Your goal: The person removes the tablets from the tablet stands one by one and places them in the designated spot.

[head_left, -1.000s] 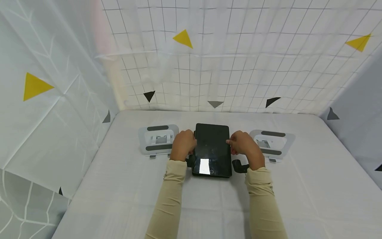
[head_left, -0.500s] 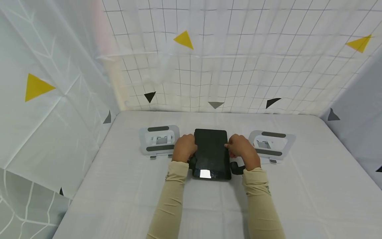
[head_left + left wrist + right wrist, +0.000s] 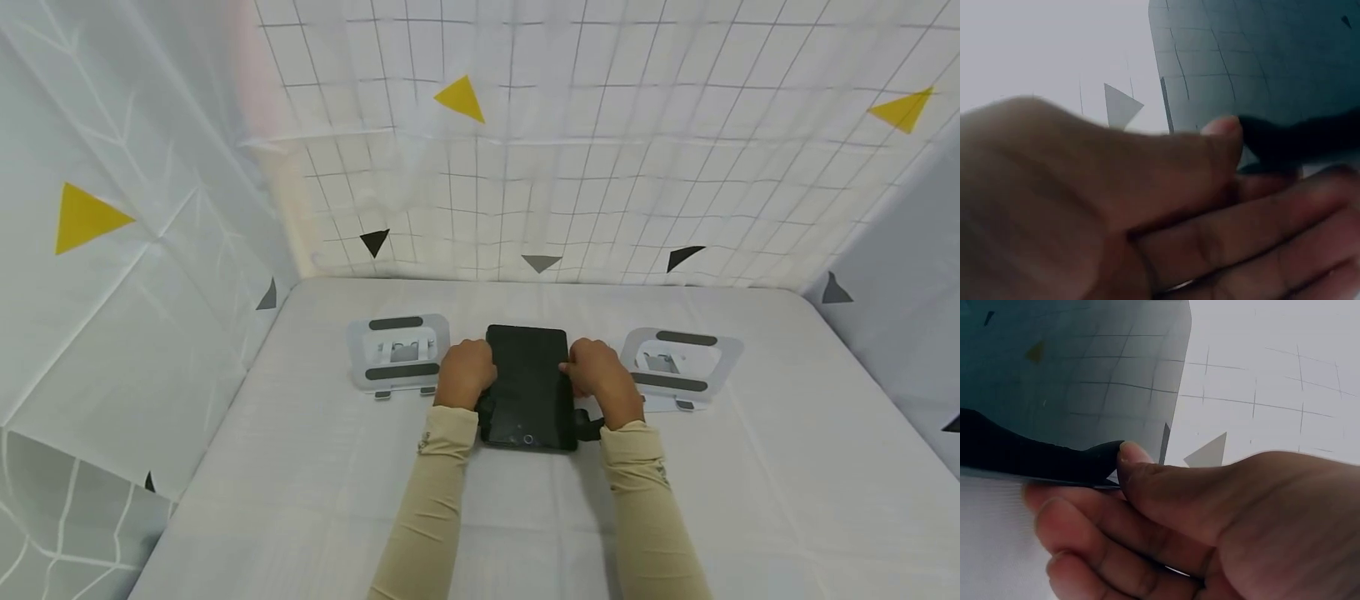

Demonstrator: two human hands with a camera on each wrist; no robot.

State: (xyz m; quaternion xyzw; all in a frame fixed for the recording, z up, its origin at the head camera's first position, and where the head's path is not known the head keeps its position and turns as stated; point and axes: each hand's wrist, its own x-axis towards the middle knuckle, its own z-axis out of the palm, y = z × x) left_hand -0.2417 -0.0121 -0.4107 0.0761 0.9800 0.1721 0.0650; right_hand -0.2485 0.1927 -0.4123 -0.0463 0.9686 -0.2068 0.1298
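A black tablet [image 3: 527, 387], its round button at the near end, is held between both hands in the head view. My left hand [image 3: 465, 373] pinches its left edge, with the thumb on the glossy screen [image 3: 1222, 56] in the left wrist view. On the opposite edge, my right hand [image 3: 598, 375] pinches the tablet, thumb [image 3: 1141, 472] above and fingers underneath. Whether the tablet touches the table cannot be told. Behind the left hand sits a silver folding stand [image 3: 397, 353] with dark pads. A matching stand [image 3: 678, 367] is just right of the right hand.
White cloth covers the table [image 3: 540, 517]. A white gridded sheet [image 3: 555, 183] hangs behind it, bearing coloured triangles. Pale curtains close in the left and right sides. Dark wrist gear [image 3: 588, 425] shows beside the right wrist.
Held in both hands, the tablet has moved slightly nearer and left, and the bright reflection has left its screen. The right hand has shifted left with it; both stands stay put.
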